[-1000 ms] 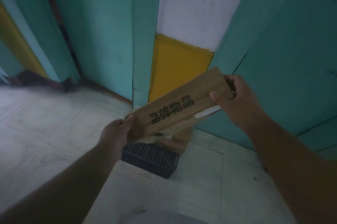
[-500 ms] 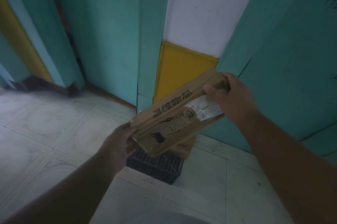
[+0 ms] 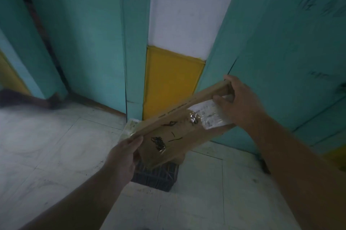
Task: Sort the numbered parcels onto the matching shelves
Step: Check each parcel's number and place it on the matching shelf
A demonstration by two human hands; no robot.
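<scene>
Parcel of brown cardboard, flat and oblong, held in the air between two bare hands above a pale tiled floor. Its long axis runs on a slant, from the near left end low down to the far right end higher up. Its broad face is tipped toward the camera, with a narrow side edge showing along the top.

The left hand grips the lower left corner, with the thumb lying on the upper edge; its other fingers are hidden behind the box. The right hand holds the upper right end, fingers curled over the top edge and the thumb pressing on a white label.

Black handwritten marks sit under shiny tape on the broad face, but they are too blurred to read, as is the label's print.

A dark plastic crate stands on the floor just below the parcel, mostly hidden by it. A second pale-labelled package peeks out behind the left end. Beyond stand teal walls and a white-and-yellow pillar.
</scene>
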